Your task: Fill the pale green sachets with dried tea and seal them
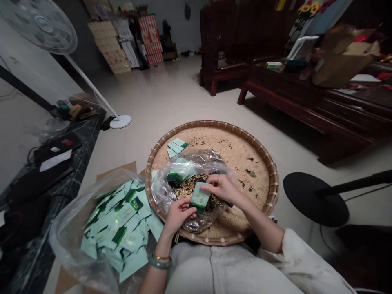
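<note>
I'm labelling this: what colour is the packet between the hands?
The packet is pale green, darker green at one end; head view shows it best.

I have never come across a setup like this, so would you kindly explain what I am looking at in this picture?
There is no machine here: a person works with two bare hands, and the one picture comes from a camera worn on the head, looking forward and down. The left hand holds the lower end of a pale green packet, while the right hand pinches its upper edge. Beneath them is a round woven tray. On it lies an open clear bag holding a dried, crumbly mix and more packets; a few small packets lie beyond it. To the left, a larger plastic bag holds a heap of similar packets.
</note>
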Demonstrator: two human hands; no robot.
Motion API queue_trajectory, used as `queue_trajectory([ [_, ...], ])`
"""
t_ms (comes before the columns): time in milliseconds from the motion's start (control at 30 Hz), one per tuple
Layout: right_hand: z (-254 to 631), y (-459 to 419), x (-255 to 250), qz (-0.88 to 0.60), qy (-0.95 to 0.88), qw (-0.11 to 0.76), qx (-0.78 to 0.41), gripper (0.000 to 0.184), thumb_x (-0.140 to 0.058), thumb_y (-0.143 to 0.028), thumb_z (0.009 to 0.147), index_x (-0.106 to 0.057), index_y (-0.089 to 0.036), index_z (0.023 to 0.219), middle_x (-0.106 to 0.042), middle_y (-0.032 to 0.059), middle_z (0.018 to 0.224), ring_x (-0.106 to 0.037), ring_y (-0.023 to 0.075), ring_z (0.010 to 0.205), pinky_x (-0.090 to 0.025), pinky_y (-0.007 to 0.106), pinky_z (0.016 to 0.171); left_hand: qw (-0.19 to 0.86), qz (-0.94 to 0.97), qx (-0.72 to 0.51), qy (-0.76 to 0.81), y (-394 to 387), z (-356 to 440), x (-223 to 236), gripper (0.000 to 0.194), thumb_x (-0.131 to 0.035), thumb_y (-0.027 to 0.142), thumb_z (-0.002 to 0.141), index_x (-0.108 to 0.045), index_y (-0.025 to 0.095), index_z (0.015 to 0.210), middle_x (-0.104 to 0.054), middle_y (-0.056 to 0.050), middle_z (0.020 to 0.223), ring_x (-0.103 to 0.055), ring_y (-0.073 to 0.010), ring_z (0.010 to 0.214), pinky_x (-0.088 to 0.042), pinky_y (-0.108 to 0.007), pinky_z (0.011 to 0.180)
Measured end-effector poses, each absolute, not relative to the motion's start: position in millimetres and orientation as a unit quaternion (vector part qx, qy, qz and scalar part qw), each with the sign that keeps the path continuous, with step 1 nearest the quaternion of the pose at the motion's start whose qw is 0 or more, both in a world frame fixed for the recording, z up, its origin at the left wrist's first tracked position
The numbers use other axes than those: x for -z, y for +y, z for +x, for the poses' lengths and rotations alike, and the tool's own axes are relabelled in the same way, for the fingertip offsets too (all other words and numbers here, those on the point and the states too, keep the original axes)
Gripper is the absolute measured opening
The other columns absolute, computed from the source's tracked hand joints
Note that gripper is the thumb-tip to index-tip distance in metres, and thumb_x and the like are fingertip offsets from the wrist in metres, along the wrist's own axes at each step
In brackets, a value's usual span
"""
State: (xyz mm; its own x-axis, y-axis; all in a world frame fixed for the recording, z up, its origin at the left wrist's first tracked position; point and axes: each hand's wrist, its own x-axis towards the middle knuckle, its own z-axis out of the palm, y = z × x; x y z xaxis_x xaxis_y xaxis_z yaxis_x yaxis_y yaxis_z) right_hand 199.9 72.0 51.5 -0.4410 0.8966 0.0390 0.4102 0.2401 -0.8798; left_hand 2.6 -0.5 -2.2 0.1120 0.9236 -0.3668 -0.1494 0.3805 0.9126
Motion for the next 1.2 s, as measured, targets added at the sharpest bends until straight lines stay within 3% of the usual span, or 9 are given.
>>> queue_trajectory([
  [133, 202.5, 71.8, -48.8, -0.398, -0.780, 0.151, -0.458, 0.028, -0.068, -0.038, 0.074, -0.068, -0.013, 0.062, -0.056, -0.0039, 0.053, -0.049, 0.0101, 0.053, -0.031, 0.019, 0.049, 0.634, 0.371, -0.419, 0.534, -1.1, 4.3, 3.5, 0.035, -0.079, 0.022, 0.055, -0.068, 0.013, 0.086, -0.071, -0.002, 0.065, -0.063, -0.0119, 0.050, -0.052, -0.022, 0.052],
  [200, 202.9, 71.4, -50.1, -0.403, -0.787, 0.125, -0.449, 0.025, -0.068, -0.034, 0.074, -0.069, -0.012, 0.063, -0.055, -0.0042, 0.051, -0.049, 0.0102, 0.051, -0.030, 0.019, 0.049, 0.626, 0.376, -0.419, 0.540, -0.8, 4.9, 3.5, 0.034, -0.079, 0.023, 0.054, -0.069, 0.013, 0.085, -0.071, -0.002, 0.065, -0.063, -0.0124, 0.050, -0.052, -0.023, 0.053],
  [400, 208.4, 68.9, -68.4, -0.369, -0.810, 0.197, -0.411, 0.015, -0.068, -0.028, 0.077, -0.071, -0.015, 0.085, -0.069, 0.0018, 0.080, -0.059, 0.0139, 0.070, -0.039, 0.020, 0.062, 0.605, 0.368, -0.435, 0.556, 0.3, 4.2, 3.5, 0.032, -0.080, 0.026, 0.054, -0.069, 0.013, 0.080, -0.070, -0.001, 0.064, -0.063, -0.0128, 0.051, -0.053, -0.023, 0.054],
  [600, 212.8, 63.5, -81.3, -0.371, -0.857, 0.162, -0.320, 0.018, -0.066, -0.023, 0.080, -0.066, -0.013, 0.066, -0.060, 0.0010, 0.065, -0.051, 0.0105, 0.058, -0.034, 0.020, 0.054, 0.572, 0.365, -0.475, 0.560, 1.0, 5.4, 5.0, 0.026, -0.079, 0.024, 0.051, -0.069, 0.014, 0.073, -0.069, -0.001, 0.063, -0.063, -0.0137, 0.051, -0.054, -0.024, 0.052],
  [800, 212.3, 53.7, -87.7, -0.348, -0.893, 0.118, -0.260, 0.014, -0.064, -0.022, 0.082, -0.066, -0.014, 0.070, -0.056, 0.0020, 0.072, -0.051, 0.0102, 0.059, -0.035, 0.021, 0.054, 0.544, 0.391, -0.481, 0.565, 0.1, 6.8, 5.4, 0.019, -0.076, 0.020, 0.052, -0.070, 0.015, 0.069, -0.070, -0.002, 0.066, -0.064, -0.0147, 0.056, -0.055, -0.025, 0.055],
  [1033, 214.5, 34.1, -107.4, -0.267, -0.887, 0.283, -0.249, 0.015, -0.047, -0.020, 0.093, -0.061, -0.016, 0.090, -0.059, 0.0038, 0.078, -0.054, 0.0136, 0.073, -0.043, 0.024, 0.064, 0.503, 0.409, -0.504, 0.571, 1.0, 4.0, 8.8, 0.015, -0.076, 0.020, 0.051, -0.070, 0.015, 0.064, -0.070, -0.002, 0.062, -0.064, -0.0155, 0.059, -0.053, -0.025, 0.060],
  [1200, 214.8, 20.7, -113.4, -0.247, -0.882, 0.312, -0.253, 0.026, -0.051, -0.031, 0.091, -0.054, -0.015, 0.112, -0.062, 0.0068, 0.088, -0.055, 0.0160, 0.080, -0.046, 0.028, 0.069, 0.484, 0.425, -0.526, 0.555, -2.9, 3.7, -5.0, 0.008, -0.076, 0.020, 0.053, -0.070, 0.018, 0.059, -0.069, -0.003, 0.059, -0.063, -0.0166, 0.056, -0.053, -0.027, 0.060],
])
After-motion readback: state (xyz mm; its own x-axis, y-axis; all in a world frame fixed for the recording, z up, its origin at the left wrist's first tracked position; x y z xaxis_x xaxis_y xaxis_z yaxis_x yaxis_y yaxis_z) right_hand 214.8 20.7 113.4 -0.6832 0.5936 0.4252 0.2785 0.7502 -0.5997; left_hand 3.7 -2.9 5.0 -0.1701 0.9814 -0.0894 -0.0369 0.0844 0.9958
